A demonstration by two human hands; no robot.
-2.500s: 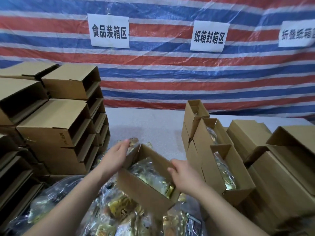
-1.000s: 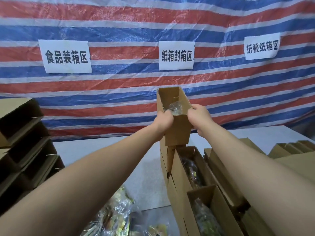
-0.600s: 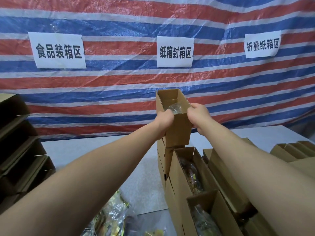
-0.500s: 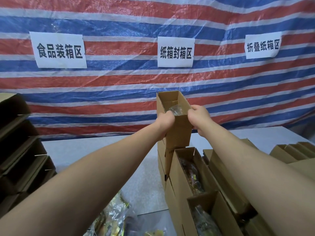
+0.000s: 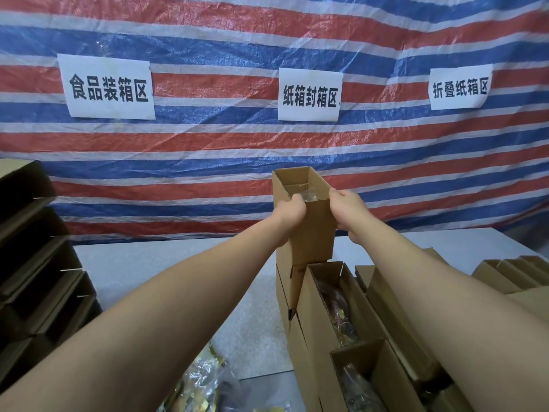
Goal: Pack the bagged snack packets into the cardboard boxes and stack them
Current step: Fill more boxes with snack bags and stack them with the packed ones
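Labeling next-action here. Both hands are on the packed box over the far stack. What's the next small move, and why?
Probably settle the packed box squarely onto the stacked box beneath it, then let go. The left hand and right hand grip its sides near the open top; its base looks at or just above the lower box, though contact is hard to tell. A bagged packet is already inside.

My one head-worn wide-angle camera looks forward and slightly down along my outstretched arms (close, lower frame) toward the striped tarp (image 5: 208, 162) filling the upper frame.
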